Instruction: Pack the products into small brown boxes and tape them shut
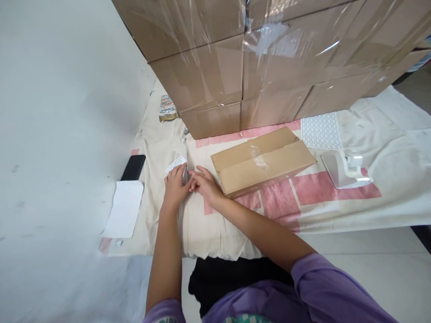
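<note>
A small sheet of white labels with dark printed outlines [175, 163] is on the cloth, left of the cardboard box. My left hand [175, 185] grips this label sheet, its fingers curled over the near part and hiding it. Close against the left thumb, my right hand [206, 185] has its thumb and forefinger drawn together; what they hold, if anything, is too small to make out. Just right of that hand lies a long closed cardboard box [266, 168] with clear tape at the middle of its top seam.
Stacked cardboard boxes wrapped in clear film [208, 76] rise at the back. A white tape dispenser [346, 169] and a larger label sheet [320, 131] lie to the right. On the left are a black phone [134, 167], white paper [124, 210] and a crumpled packet [168, 108].
</note>
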`<state>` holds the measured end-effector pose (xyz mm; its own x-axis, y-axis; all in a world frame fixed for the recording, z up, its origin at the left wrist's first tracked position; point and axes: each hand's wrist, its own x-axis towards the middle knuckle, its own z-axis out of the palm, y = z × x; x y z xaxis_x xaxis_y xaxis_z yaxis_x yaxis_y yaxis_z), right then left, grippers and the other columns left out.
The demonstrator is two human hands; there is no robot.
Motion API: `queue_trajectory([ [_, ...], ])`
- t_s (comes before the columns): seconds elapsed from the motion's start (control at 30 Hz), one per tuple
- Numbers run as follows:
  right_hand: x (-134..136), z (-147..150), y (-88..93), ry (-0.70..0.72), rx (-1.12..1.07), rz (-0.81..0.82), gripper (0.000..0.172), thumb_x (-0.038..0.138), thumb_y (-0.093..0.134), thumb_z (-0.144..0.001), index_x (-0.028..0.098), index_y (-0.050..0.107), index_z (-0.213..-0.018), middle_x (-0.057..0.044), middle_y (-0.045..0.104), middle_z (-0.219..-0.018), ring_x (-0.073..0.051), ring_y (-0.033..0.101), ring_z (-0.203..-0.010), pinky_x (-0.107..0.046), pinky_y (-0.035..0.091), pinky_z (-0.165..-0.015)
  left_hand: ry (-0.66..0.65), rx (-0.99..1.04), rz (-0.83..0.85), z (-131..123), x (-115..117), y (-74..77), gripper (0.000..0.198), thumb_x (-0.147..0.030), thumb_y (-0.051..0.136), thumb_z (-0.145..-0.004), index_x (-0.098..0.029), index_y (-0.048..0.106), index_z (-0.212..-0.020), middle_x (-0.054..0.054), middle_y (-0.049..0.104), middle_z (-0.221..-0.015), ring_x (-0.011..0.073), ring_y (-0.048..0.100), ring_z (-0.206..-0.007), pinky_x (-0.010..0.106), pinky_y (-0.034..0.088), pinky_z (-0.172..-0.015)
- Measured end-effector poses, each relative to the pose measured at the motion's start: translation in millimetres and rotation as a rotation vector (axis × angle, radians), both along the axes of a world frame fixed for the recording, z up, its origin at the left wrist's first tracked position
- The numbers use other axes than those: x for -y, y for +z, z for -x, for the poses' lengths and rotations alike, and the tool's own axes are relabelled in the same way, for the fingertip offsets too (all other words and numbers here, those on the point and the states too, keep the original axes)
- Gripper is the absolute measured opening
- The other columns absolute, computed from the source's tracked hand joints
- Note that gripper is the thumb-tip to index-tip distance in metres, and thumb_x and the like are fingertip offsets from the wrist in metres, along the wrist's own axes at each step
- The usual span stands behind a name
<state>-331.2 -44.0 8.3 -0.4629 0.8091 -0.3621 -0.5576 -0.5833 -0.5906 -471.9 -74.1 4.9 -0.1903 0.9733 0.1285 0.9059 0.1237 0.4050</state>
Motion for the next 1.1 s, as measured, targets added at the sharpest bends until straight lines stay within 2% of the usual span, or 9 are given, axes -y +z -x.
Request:
queue_trajectory([
  [0.07, -0.5, 0.7, -0.5, 0.027, 0.005, -0.028, 0.038, 0.026, 0.073, -0.079, 0.022, 0.055, -0.112, 0.008, 0.068, -0.076, -0.006, 0.049, -0.043, -0.023, 0.049, -0.050, -0.055, 0.017, -0.026, 0.0, 1.2, 1.1, 0.057, -0.042, 0.059, -0.092, -0.027, 0.055, -0.146, 0.015, 0.058, -0.144, 0.0362, 0.051, -0.135, 0.055, 0.037, -0.112],
  [0.13, -0.5, 1.5, -1.8, 0.058, 0.013, -0.058, 0.028, 0.028, 0.076, -0.079, 0.020, 0.059, -0.100, 0.012, 0.057, -0.057, -0.007, 0.045, -0.040, -0.022, 0.043, -0.047, -0.136, 0.045, -0.057, -0.3, 2.9, 3.4, 0.051, -0.037, 0.058, -0.092, -0.028, 0.060, -0.142, 0.011, 0.060, -0.140, 0.0322, 0.054, -0.132, 0.051, 0.038, -0.112],
  [0.23, 0.2, 2.4, -4.7, 0.070, 0.030, -0.075, 0.021, 0.031, 0.074, -0.083, 0.021, 0.056, -0.084, 0.013, 0.045, -0.044, -0.007, 0.041, -0.039, -0.021, 0.039, -0.046, -0.220, 0.064, -0.120, -1.7, 6.2, 8.9, 0.043, -0.029, 0.057, -0.091, -0.030, 0.067, -0.132, 0.008, 0.062, -0.137, 0.0280, 0.055, -0.131, 0.048, 0.036, -0.113],
  [0.37, 0.0, 3.3, -7.6, 0.041, 0.055, -0.055, 0.011, 0.025, 0.061, -0.090, 0.021, 0.055, -0.082, 0.012, 0.047, -0.046, -0.007, 0.041, -0.040, -0.021, 0.039, -0.046, -0.247, 0.102, -0.195, -5.2, 8.8, 18.4, 0.035, -0.032, 0.060, -0.090, -0.028, 0.071, -0.122, 0.007, 0.063, -0.136, 0.0268, 0.056, -0.131, 0.046, 0.035, -0.115],
  [0.47, -0.9, 3.7, -8.2, 0.035, 0.061, -0.029, 0.016, 0.022, 0.056, -0.090, 0.021, 0.053, -0.074, 0.009, 0.047, -0.047, -0.008, 0.042, -0.041, -0.021, 0.039, -0.046, -0.201, 0.093, -0.247, -8.3, 8.8, 22.8, 0.032, -0.039, 0.063, -0.090, -0.026, 0.072, -0.118, 0.008, 0.066, -0.131, 0.0268, 0.057, -0.128, 0.045, 0.037, -0.115],
  [0.57, -1.5, 3.7, -8.0, 0.036, 0.043, -0.005, 0.020, 0.021, 0.054, -0.088, 0.021, 0.050, -0.068, 0.007, 0.049, -0.048, -0.008, 0.043, -0.041, -0.022, 0.039, -0.046, -0.139, 0.001, -0.293, -11.1, 8.2, 22.5, 0.040, -0.040, 0.067, -0.087, -0.025, 0.068, -0.123, 0.010, 0.064, -0.134, 0.0285, 0.056, -0.130, 0.047, 0.035, -0.116],
  [0.67, -2.0, 3.3, -7.6, 0.028, 0.021, 0.020, 0.018, 0.023, 0.054, -0.085, 0.021, 0.050, -0.068, 0.006, 0.051, -0.051, -0.009, 0.044, -0.043, -0.022, 0.040, -0.047, -0.135, -0.039, -0.314, -12.9, 7.6, 20.1, 0.036, -0.041, 0.067, -0.088, -0.026, 0.069, -0.121, 0.010, 0.062, -0.138, 0.0290, 0.055, -0.132, 0.047, 0.034, -0.116],
  [0.97, -0.2, 1.1, -5.1, 0.011, -0.033, 0.003, 0.017, 0.030, 0.060, -0.081, 0.020, 0.053, -0.069, 0.006, 0.055, -0.056, -0.008, 0.047, -0.047, -0.022, 0.042, -0.048, -0.171, -0.048, -0.242, -11.6, 7.5, 21.2, 0.026, -0.037, 0.060, -0.093, -0.026, 0.072, -0.114, 0.007, 0.074, -0.123, 0.0259, 0.065, -0.119, 0.046, 0.032, -0.113],
  [1.1, 2.5, -1.9, -2.1, -0.015, -0.060, -0.028, 0.014, 0.031, 0.064, -0.081, 0.020, 0.057, -0.078, 0.006, 0.059, -0.063, -0.008, 0.049, -0.047, -0.021, 0.041, -0.049, -0.185, -0.062, -0.252, -11.7, 8.6, 23.1, 0.026, -0.037, 0.058, -0.094, -0.025, 0.072, -0.112, 0.006, 0.076, -0.118, 0.0248, 0.068, -0.114, 0.045, 0.035, -0.110],
])
